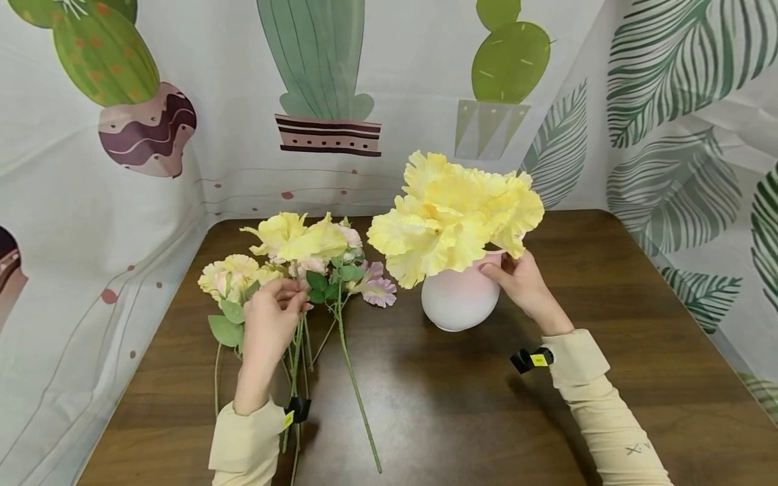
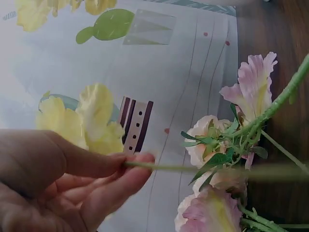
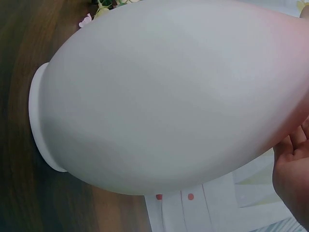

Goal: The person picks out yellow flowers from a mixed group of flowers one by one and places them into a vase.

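Observation:
My left hand (image 1: 276,317) pinches the thin green stem (image 2: 169,167) of a yellow flower (image 1: 298,237) between thumb and fingertips; its bloom stands above the hand. Around it lie pink and cream roses and a lilac flower (image 1: 378,287) with green leaves. At the right, my right hand (image 1: 519,277) grips the neck of a round vase (image 1: 460,302), white below and pink towards the top. Large ruffled yellow flowers (image 1: 446,216) fill its mouth. In the right wrist view the vase body (image 3: 159,96) covers most of the picture, and the fingers are partly hidden behind it.
The flowers lie on a dark brown wooden table (image 1: 437,418), several stems pointing towards the near edge. One loose stem (image 1: 358,391) runs to the front middle. Behind the table hangs a white cloth (image 1: 231,81) printed with cacti and leaves.

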Motion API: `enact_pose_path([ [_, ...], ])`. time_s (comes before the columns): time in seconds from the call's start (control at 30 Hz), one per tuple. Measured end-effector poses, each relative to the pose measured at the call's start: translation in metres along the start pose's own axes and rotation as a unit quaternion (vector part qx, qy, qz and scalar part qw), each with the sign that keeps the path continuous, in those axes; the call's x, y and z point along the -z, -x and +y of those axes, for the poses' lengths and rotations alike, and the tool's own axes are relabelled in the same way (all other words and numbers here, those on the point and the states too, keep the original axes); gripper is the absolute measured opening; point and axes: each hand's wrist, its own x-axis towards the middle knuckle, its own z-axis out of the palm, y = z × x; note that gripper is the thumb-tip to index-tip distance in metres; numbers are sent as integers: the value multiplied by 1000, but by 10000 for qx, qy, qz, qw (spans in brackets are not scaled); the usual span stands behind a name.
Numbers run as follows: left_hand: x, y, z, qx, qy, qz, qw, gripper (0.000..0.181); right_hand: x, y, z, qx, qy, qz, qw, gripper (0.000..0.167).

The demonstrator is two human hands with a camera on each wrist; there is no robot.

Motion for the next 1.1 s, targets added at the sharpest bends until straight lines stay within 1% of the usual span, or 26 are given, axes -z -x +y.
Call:
enact_pose_path([
  [0.13, -2, 0, 1, -122, 186, 14, 9998, 23, 0, 0, -1, 13, 2, -5, 10000, 41],
  [0.27, -2, 0, 1, -60, 232, 179, 9996, 23, 1, 0, -2, 68, 25, -25, 10000, 45],
  [0.4, -1, 1, 2, -48, 476, 345, 9983, 18, 1, -2, -2, 104, 0, -48, 9999, 42],
  [0.5, 0, 1, 2, -91, 640, 554, 9964, 17, 1, -2, -3, 109, -4, -32, 9999, 41],
  [0.57, 0, 1, 2, -140, 627, 796, 9948, 16, 1, -2, -3, 98, 8, -14, 10000, 41],
  [0.63, 0, 1, 2, -212, 674, 1066, 9918, 16, 1, -2, -3, 92, 21, 2, 10000, 41],
  [0.67, 1, 1, 1, -283, 771, 1206, 9893, 16, 1, -2, -3, 80, 26, 5, 10000, 41],
  [0.77, 1, 1, 1, -601, 875, 1584, 9817, 13, 1, -2, -3, 56, 38, 12, 10000, 41],
  [0.83, 2, 1, 1, -755, 1112, 1689, 9764, 11, 1, -1, -3, 43, 47, 9, 10000, 41],
  [0.87, 2, 2, 1, -786, 1249, 1684, 9746, 10, 1, -1, -2, 39, 51, 6, 10000, 41],
  [0.9, 2, 3, 2, -793, 1263, 1715, 9738, 10, 1, -1, -2, 37, 63, 4, 10000, 40],
  [0.97, 2, 4, 3, -789, 1563, 1723, 9694, 11, 1, 0, -1, 23, 77, -3, 10000, 41],
  [1.07, 1, 6, 4, -807, 1951, 1779, 9611, 15, 1, 1, 0, -6, 84, -22, 10000, 43],
  [1.1, 1, 6, 4, -821, 2134, 1786, 9570, 15, 1, 1, 0, -20, 84, -25, 10000, 43],
])
